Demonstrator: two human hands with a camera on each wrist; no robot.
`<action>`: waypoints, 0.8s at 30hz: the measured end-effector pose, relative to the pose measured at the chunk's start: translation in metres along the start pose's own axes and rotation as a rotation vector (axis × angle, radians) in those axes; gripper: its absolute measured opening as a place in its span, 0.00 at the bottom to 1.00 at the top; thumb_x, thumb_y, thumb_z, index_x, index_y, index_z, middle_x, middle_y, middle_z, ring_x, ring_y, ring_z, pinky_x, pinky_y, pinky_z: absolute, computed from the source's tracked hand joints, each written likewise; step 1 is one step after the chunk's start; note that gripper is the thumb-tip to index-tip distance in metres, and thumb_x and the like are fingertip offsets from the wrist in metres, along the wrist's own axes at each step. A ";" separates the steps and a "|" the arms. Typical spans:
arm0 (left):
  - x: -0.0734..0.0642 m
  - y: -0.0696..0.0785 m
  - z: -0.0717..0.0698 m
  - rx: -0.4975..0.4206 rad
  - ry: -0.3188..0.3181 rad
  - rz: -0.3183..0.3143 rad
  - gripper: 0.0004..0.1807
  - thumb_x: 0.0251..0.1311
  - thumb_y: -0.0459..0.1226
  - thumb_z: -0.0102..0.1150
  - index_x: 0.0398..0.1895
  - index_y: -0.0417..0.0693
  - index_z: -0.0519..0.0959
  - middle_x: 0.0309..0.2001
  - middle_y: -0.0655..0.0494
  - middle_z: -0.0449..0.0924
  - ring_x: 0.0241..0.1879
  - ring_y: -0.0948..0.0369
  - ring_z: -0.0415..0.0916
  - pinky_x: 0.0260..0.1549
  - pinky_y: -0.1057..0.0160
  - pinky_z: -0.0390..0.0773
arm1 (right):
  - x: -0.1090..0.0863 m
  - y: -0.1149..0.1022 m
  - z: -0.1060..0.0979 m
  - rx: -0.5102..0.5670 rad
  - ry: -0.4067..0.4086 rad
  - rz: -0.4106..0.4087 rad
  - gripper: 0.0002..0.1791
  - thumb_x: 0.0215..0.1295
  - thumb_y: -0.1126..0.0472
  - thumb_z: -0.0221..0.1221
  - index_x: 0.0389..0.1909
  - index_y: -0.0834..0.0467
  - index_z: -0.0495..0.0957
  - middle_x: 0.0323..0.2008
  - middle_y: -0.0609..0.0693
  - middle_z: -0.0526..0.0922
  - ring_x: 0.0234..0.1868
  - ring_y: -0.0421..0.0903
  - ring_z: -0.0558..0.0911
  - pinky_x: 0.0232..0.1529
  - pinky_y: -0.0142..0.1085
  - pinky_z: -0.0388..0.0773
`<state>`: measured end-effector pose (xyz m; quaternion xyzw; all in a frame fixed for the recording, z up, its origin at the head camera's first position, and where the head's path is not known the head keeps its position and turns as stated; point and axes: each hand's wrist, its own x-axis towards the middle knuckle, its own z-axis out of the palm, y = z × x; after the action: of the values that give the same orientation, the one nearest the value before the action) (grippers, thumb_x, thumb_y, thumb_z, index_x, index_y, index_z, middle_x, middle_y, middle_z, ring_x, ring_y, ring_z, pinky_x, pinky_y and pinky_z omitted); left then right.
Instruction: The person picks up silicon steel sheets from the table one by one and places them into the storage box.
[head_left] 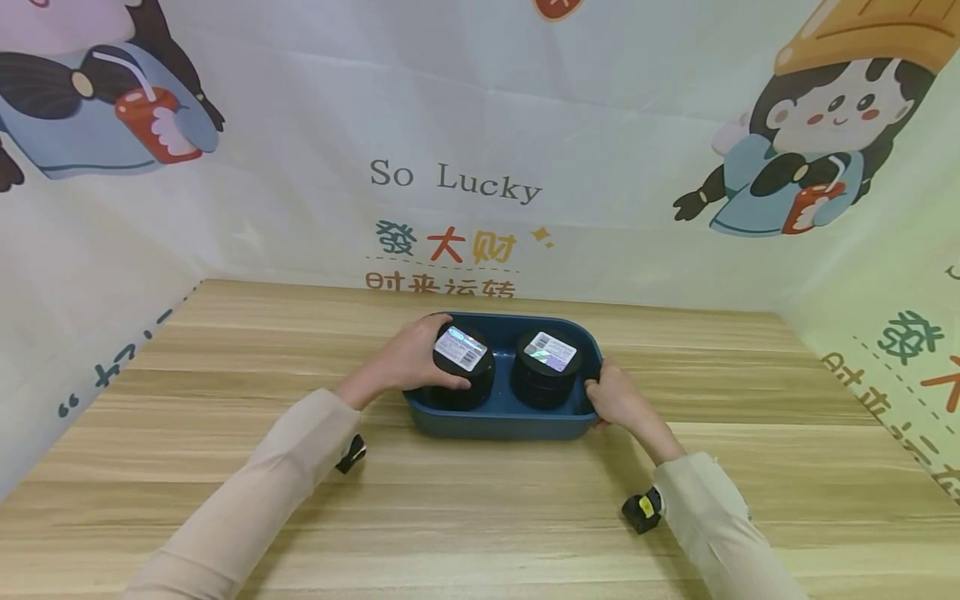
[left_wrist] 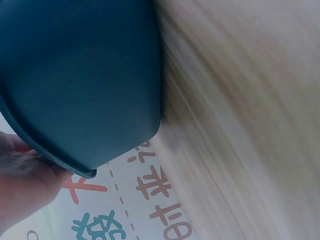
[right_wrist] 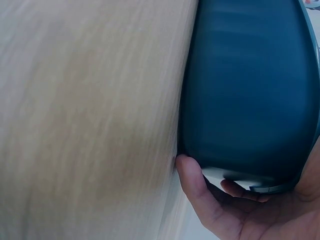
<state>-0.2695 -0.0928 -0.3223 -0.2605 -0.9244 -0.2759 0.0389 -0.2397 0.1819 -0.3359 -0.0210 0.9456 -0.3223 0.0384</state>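
Observation:
A blue oblong basin (head_left: 495, 427) sits on the wooden table with two squat, black, round containers in it. My left hand (head_left: 401, 358) reaches over the basin's left end and grips the left black container (head_left: 472, 390), thumb in front and fingers behind it. A white label covers part of its top. The right black container (head_left: 546, 385), also labelled, stands apart from it. At the other end, my right hand (head_left: 621, 398) holds the basin's rim; the right wrist view shows its fingers curled against the end wall (right_wrist: 250, 100).
A printed cloth backdrop (head_left: 450, 108) rises behind the table (head_left: 480, 517) and along both sides. Small black devices hang at both wrists, one by the left cuff (head_left: 351, 454) and one by the right cuff (head_left: 642, 510).

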 end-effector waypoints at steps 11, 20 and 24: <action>0.004 0.002 0.003 0.058 -0.047 0.000 0.50 0.34 0.48 0.71 0.57 0.25 0.60 0.51 0.35 0.69 0.50 0.47 0.67 0.51 0.53 0.65 | -0.001 -0.001 0.000 -0.001 0.004 -0.005 0.14 0.59 0.68 0.40 0.40 0.77 0.61 0.31 0.76 0.71 0.13 0.52 0.79 0.15 0.34 0.74; 0.009 0.003 0.004 0.059 -0.090 -0.023 0.50 0.36 0.47 0.70 0.58 0.26 0.58 0.54 0.35 0.65 0.51 0.47 0.66 0.53 0.53 0.64 | -0.001 -0.002 -0.001 -0.004 0.001 0.004 0.14 0.59 0.68 0.40 0.40 0.77 0.60 0.33 0.79 0.70 0.14 0.52 0.79 0.16 0.34 0.75; 0.009 0.003 0.004 0.053 -0.108 -0.033 0.50 0.36 0.46 0.70 0.59 0.26 0.56 0.56 0.34 0.64 0.53 0.47 0.65 0.53 0.53 0.64 | -0.001 -0.001 0.000 -0.006 0.003 0.001 0.14 0.59 0.68 0.41 0.41 0.77 0.59 0.34 0.79 0.70 0.13 0.52 0.79 0.16 0.34 0.74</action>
<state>-0.2751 -0.0839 -0.3224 -0.2584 -0.9364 -0.2373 -0.0086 -0.2388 0.1812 -0.3353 -0.0201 0.9466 -0.3197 0.0372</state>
